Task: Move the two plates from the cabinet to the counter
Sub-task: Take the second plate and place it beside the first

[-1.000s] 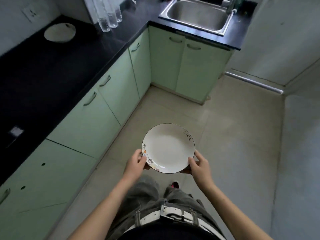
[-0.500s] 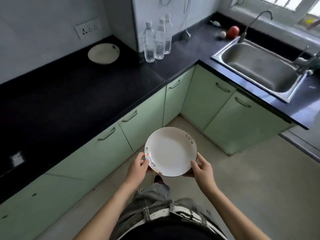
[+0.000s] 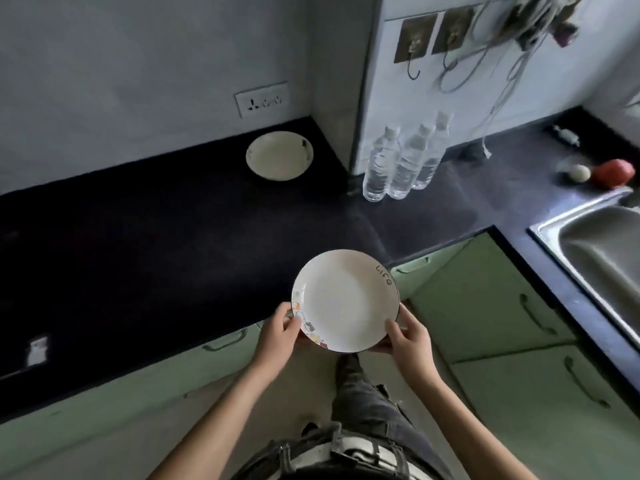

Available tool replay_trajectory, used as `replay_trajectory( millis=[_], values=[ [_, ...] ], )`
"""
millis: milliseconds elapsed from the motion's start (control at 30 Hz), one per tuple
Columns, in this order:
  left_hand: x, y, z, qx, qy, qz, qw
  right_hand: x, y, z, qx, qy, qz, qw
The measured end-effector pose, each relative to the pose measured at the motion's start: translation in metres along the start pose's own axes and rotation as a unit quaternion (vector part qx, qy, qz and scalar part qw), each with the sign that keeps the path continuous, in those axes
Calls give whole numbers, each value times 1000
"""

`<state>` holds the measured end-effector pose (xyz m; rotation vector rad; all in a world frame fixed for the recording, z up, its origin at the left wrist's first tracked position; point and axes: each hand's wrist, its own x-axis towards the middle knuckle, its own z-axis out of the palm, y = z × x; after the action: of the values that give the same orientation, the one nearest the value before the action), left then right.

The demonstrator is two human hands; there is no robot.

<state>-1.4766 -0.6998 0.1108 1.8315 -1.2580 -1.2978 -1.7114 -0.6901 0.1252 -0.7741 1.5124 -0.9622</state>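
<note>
Round white ceramic plate (image 3: pixel 346 301) with a thin dark rim: carried level in the air, its far rim now in line with the front edge of the matt black counter (image 3: pixel 138 254), close to the inside corner where the two runs meet. A second ago it was held over the floor tiles, clear of the counter. The carrier has turned and closed in, and the grip is unchanged.

The left hand (image 3: pixel 277 336) pinches the near-left rim, thumb on top and fingers curled beneath. The right hand (image 3: pixel 412 341) holds the near-right rim the same way.

A second round white plate (image 3: pixel 280 155) already lies flat at the back edge of the counter, near the wall corner. Judgement: one plate is delivered, the second is on final approach, and only the set-down remains.

Materials: the carried plate is glazed and smooth, shallow-welled, with black lettering on the far rim and a coloured print on the near-left rim. It is likely slippery and brittle against a hard top. The counter surface is dark, flat and dull. Three clear plastic water bottles (image 3: pixel 401 164) stand upright at the corner, well apart from the carried plate. Pale green cabinet doors (image 3: pixel 485 306) with slim handles sit below.
</note>
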Motion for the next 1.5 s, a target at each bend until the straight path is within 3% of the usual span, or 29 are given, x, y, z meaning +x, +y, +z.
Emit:
replay_trajectory(
  millis=[200,367,567,1033,1500],
  values=[
    [63,28,-15,-76,138,-54,986,109,-57,33,-83,-101,-18,991],
    [104,35,-44,-187,192,-78,960,173,-97,83,-88,-200,-12,976],
    [162,29,-106,-206,238,-67,947,233,-114,163,-69,-263,-7,962],
    [295,-34,-243,-184,233,-95,950,311,-98,342,-41,-254,3,966],
    [347,-39,-286,-189,194,-87,959,343,-103,392,-26,-210,55,976]
  ],
)
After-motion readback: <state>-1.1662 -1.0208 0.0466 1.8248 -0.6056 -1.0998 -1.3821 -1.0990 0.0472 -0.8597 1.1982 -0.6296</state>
